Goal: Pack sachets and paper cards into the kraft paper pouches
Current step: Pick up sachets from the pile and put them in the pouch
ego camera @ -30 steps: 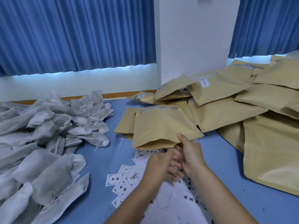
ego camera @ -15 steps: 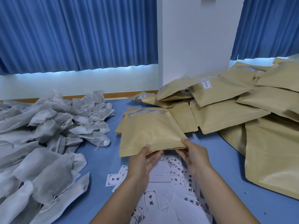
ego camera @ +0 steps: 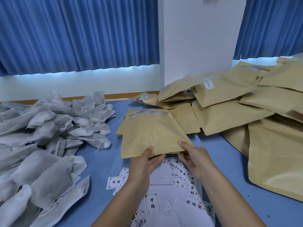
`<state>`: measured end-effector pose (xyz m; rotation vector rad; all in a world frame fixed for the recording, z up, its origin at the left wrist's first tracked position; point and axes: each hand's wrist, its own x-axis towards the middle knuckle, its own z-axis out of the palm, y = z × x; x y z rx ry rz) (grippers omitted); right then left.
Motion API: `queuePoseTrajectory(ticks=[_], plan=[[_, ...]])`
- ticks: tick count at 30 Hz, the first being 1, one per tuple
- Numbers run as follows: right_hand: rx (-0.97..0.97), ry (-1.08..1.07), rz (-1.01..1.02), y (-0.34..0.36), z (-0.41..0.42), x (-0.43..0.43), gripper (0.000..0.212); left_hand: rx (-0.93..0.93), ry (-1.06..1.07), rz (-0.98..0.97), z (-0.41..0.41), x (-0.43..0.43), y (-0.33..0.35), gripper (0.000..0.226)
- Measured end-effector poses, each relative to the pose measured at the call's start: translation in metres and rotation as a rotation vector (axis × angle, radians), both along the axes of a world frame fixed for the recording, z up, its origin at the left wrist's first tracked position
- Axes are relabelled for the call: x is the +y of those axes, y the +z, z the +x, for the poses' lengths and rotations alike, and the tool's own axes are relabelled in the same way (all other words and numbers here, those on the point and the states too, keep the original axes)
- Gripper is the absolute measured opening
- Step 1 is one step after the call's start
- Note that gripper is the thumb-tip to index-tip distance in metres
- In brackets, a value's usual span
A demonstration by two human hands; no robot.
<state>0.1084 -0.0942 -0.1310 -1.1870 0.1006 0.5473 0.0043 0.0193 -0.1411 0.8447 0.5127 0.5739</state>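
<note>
On the blue surface (ego camera: 101,169), over a dozen flat tan kraft paper pouches (ego camera: 229,115) are heaped right of the one held pouch (ego camera: 150,135). Dozens of soft grey-white fabric sachets (ego camera: 49,128) are piled to its left. A dozen-odd white printed paper cards (ego camera: 152,205) are scattered under its near edge. The pouch is judged light, thin and easily creased. That edge is pinched by the left hand (ego camera: 144,163) and the right hand (ego camera: 195,159).

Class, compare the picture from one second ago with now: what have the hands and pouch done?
The left hand slid left along the near edge of the kraft pouch, away from the right hand; both now pinch that edge, apart. The pouch lies flatter. The sachet pile, paper cards and pouch heap stayed put.
</note>
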Motion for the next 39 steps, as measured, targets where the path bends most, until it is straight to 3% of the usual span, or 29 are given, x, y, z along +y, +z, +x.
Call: queuePoseTrajectory(ticks=[21,26,31,39], plan=[[0.046,0.042,0.120,-0.002,-0.016,0.012,0.014,0.014,-0.058,-0.034,0.000,-0.006,0.002,0.030],[0.010,0.036,0.079,-0.001,-0.015,0.012,0.013,0.064,-0.077,-0.009,0.001,-0.010,0.003,0.030],[-0.021,-0.015,0.023,0.000,-0.009,0.008,0.011,0.191,0.051,0.011,-0.004,0.000,0.011,0.030],[0.043,-0.111,0.122,0.002,-0.008,0.008,0.006,0.223,-0.044,0.023,-0.008,0.002,0.017,0.029]])
